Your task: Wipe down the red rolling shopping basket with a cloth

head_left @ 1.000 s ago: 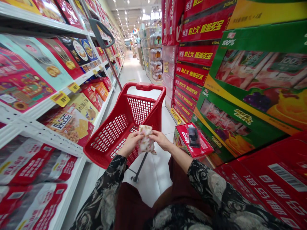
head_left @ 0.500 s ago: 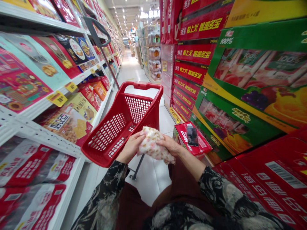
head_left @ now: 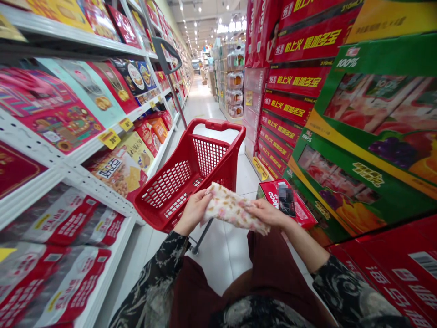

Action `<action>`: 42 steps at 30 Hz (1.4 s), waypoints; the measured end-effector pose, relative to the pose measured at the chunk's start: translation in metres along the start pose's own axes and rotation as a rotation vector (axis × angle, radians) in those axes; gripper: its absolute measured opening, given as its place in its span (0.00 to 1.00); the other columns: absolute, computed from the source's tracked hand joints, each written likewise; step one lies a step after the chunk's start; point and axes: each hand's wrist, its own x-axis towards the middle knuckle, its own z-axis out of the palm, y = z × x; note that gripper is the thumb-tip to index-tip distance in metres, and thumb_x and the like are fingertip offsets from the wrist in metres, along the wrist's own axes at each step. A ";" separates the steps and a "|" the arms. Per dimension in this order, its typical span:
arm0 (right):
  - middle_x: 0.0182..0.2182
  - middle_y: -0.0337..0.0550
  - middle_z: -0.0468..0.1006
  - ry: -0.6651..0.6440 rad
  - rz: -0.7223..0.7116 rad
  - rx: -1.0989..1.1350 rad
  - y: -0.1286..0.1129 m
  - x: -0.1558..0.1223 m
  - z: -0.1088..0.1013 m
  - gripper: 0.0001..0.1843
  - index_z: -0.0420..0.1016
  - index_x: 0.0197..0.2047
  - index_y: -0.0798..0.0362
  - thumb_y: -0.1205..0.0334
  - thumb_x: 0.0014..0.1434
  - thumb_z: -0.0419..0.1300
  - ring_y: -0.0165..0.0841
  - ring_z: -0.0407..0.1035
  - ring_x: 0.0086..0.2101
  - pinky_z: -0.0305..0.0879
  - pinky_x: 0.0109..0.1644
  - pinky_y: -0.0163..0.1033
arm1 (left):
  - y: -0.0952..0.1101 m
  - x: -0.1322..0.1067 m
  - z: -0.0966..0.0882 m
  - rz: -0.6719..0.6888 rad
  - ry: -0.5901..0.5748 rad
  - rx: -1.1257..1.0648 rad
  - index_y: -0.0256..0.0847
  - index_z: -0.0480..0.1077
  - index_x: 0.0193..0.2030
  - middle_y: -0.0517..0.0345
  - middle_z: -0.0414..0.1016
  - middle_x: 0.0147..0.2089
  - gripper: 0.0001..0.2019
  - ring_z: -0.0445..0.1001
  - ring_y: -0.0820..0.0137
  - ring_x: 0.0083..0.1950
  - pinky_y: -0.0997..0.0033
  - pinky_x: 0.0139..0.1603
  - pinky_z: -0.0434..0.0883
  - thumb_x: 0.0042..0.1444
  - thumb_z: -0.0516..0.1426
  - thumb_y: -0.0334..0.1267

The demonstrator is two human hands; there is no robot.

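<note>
Pinching a floral-printed cloth (head_left: 232, 210) at its two ends, the left hand (head_left: 194, 212) and the right hand (head_left: 268, 213) hold it spread in the air, just above the near corner of the basket; each hand grips with its fingers rather than a clenched fist. Dark swirl-patterned sleeves (head_left: 159, 278) run back from both wrists, over a maroon skirt or trousers (head_left: 273, 259); which of the two, the view does not settle. Below the hands, a red wire shopping basket (head_left: 218, 124) sits on a wheeled frame on pale floor tiles (head_left: 221, 255), and neither hand is on its grey pull handle (head_left: 165, 54). Just right of the cloth, a red carton (head_left: 300, 214) lies on a low stack with a dark, pixelated object (head_left: 286, 200) on top, too blurred to name. White shelves (head_left: 78, 173) of snack packets (head_left: 116, 168) line the left, while stacked red drink cartons (head_left: 297, 77) and green juice boxes (head_left: 372, 114) fill the right. With so light a pinch, a slip of either hand could drop the cloth to the floor or into the basket, and the unheld basket could drift into the stacks and knock the carton.
</note>
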 end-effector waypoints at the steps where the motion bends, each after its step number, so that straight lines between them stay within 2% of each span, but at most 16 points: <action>1: 0.31 0.43 0.77 0.064 -0.074 -0.091 -0.001 -0.001 -0.001 0.18 0.76 0.31 0.54 0.46 0.49 0.60 0.36 0.71 0.36 0.65 0.42 0.40 | 0.000 -0.002 -0.001 -0.001 0.001 0.036 0.36 0.70 0.32 0.61 0.73 0.26 0.20 0.68 0.74 0.26 0.75 0.28 0.65 0.41 0.61 0.52; 4: 0.35 0.44 0.77 0.173 -0.239 -0.184 -0.004 -0.003 -0.001 0.17 0.78 0.35 0.53 0.49 0.53 0.57 0.36 0.69 0.40 0.64 0.45 0.40 | -0.003 -0.003 -0.004 0.001 0.028 0.122 0.36 0.70 0.30 0.62 0.71 0.25 0.20 0.66 0.75 0.24 0.75 0.26 0.63 0.42 0.60 0.54; 8: 0.27 0.41 0.75 0.180 -0.161 -0.111 -0.004 -0.010 0.005 0.17 0.77 0.28 0.55 0.48 0.49 0.61 0.33 0.69 0.30 0.64 0.35 0.36 | -0.009 0.001 -0.008 0.022 0.068 0.148 0.37 0.69 0.29 0.61 0.71 0.25 0.21 0.68 0.73 0.27 0.74 0.30 0.65 0.43 0.58 0.56; 11: 0.25 0.41 0.76 -0.006 0.060 0.231 -0.004 -0.017 0.016 0.22 0.76 0.32 0.56 0.44 0.46 0.64 0.33 0.70 0.27 0.66 0.33 0.36 | -0.012 0.004 -0.010 0.008 0.072 0.284 0.37 0.69 0.30 0.58 0.72 0.27 0.20 0.69 0.70 0.29 0.71 0.32 0.66 0.48 0.55 0.55; 13: 0.26 0.43 0.77 -0.119 0.157 0.475 -0.006 -0.020 0.027 0.23 0.75 0.35 0.56 0.44 0.45 0.65 0.33 0.72 0.27 0.69 0.36 0.38 | -0.012 0.002 -0.009 0.087 0.186 0.483 0.38 0.70 0.34 0.57 0.73 0.31 0.15 0.71 0.68 0.34 0.68 0.37 0.67 0.50 0.55 0.50; 15: 0.30 0.44 0.78 -0.110 0.160 0.623 -0.010 -0.020 0.036 0.22 0.75 0.36 0.54 0.47 0.43 0.67 0.33 0.73 0.30 0.69 0.41 0.40 | -0.010 -0.005 -0.005 0.231 0.315 0.615 0.40 0.69 0.41 0.55 0.74 0.39 0.14 0.71 0.66 0.42 0.66 0.46 0.66 0.50 0.56 0.44; 16: 0.31 0.44 0.79 -0.088 0.149 0.666 -0.012 -0.019 0.040 0.21 0.75 0.36 0.54 0.48 0.42 0.68 0.33 0.74 0.31 0.69 0.42 0.40 | -0.009 -0.010 -0.001 0.284 0.314 0.613 0.41 0.68 0.44 0.53 0.73 0.43 0.15 0.71 0.66 0.45 0.65 0.49 0.66 0.50 0.56 0.42; 17: 0.32 0.45 0.79 -0.072 0.139 0.694 -0.013 -0.018 0.042 0.21 0.74 0.37 0.53 0.49 0.42 0.68 0.33 0.74 0.31 0.69 0.43 0.40 | -0.007 -0.015 0.004 0.308 0.248 0.571 0.41 0.67 0.46 0.52 0.72 0.46 0.16 0.70 0.66 0.48 0.64 0.51 0.65 0.50 0.56 0.42; 20: 0.33 0.44 0.78 -0.095 0.125 0.681 -0.013 -0.013 0.045 0.23 0.74 0.39 0.54 0.50 0.43 0.68 0.33 0.73 0.32 0.68 0.42 0.40 | -0.008 -0.030 0.017 0.225 -0.115 0.375 0.41 0.65 0.49 0.51 0.71 0.50 0.20 0.70 0.65 0.49 0.65 0.51 0.67 0.48 0.59 0.43; 22: 0.31 0.43 0.78 -0.116 0.114 0.573 -0.010 -0.011 0.044 0.22 0.74 0.38 0.55 0.49 0.44 0.67 0.32 0.72 0.30 0.67 0.39 0.38 | -0.014 -0.036 0.023 0.126 -0.231 0.300 0.41 0.66 0.49 0.52 0.73 0.48 0.23 0.71 0.65 0.48 0.66 0.49 0.67 0.44 0.61 0.42; 25: 0.27 0.39 0.75 -0.054 0.044 0.307 -0.005 -0.006 0.043 0.18 0.75 0.34 0.55 0.49 0.45 0.65 0.30 0.69 0.28 0.64 0.34 0.35 | -0.027 -0.039 0.023 -0.065 -0.273 0.181 0.38 0.70 0.44 0.55 0.75 0.41 0.20 0.73 0.65 0.41 0.68 0.42 0.69 0.42 0.62 0.42; 29: 0.31 0.41 0.74 0.215 -0.101 0.077 0.000 -0.002 0.045 0.14 0.73 0.26 0.53 0.52 0.43 0.66 0.32 0.67 0.34 0.63 0.35 0.35 | -0.039 -0.042 0.020 -0.250 -0.358 -0.058 0.37 0.70 0.44 0.56 0.76 0.35 0.21 0.74 0.69 0.34 0.70 0.38 0.68 0.44 0.61 0.44; 32: 0.33 0.41 0.74 0.195 -0.061 0.188 0.000 -0.001 0.047 0.16 0.71 0.27 0.53 0.49 0.43 0.65 0.32 0.67 0.34 0.64 0.36 0.35 | -0.037 -0.044 0.019 -0.294 -0.367 -0.184 0.37 0.70 0.45 0.55 0.77 0.36 0.23 0.74 0.70 0.34 0.70 0.38 0.68 0.43 0.62 0.46; 35: 0.27 0.36 0.73 0.133 0.036 0.343 0.000 -0.001 0.049 0.18 0.68 0.30 0.53 0.48 0.44 0.66 0.29 0.67 0.27 0.63 0.32 0.34 | -0.035 -0.045 0.016 -0.283 -0.341 -0.171 0.36 0.70 0.44 0.54 0.77 0.37 0.24 0.74 0.68 0.35 0.70 0.38 0.68 0.41 0.64 0.46; 39: 0.28 0.37 0.74 0.268 0.014 0.395 0.003 0.004 0.045 0.19 0.67 0.33 0.52 0.52 0.42 0.67 0.29 0.68 0.28 0.64 0.31 0.33 | -0.044 -0.042 0.011 -0.303 -0.295 -0.004 0.36 0.71 0.37 0.57 0.75 0.30 0.20 0.71 0.73 0.28 0.75 0.28 0.65 0.39 0.64 0.47; 42: 0.32 0.38 0.74 0.383 -0.076 0.275 0.005 0.009 0.041 0.21 0.68 0.41 0.52 0.57 0.43 0.65 0.30 0.70 0.31 0.67 0.34 0.35 | -0.051 -0.039 0.011 -0.282 -0.176 0.084 0.35 0.70 0.29 0.61 0.71 0.22 0.16 0.66 0.76 0.22 0.77 0.23 0.60 0.40 0.62 0.48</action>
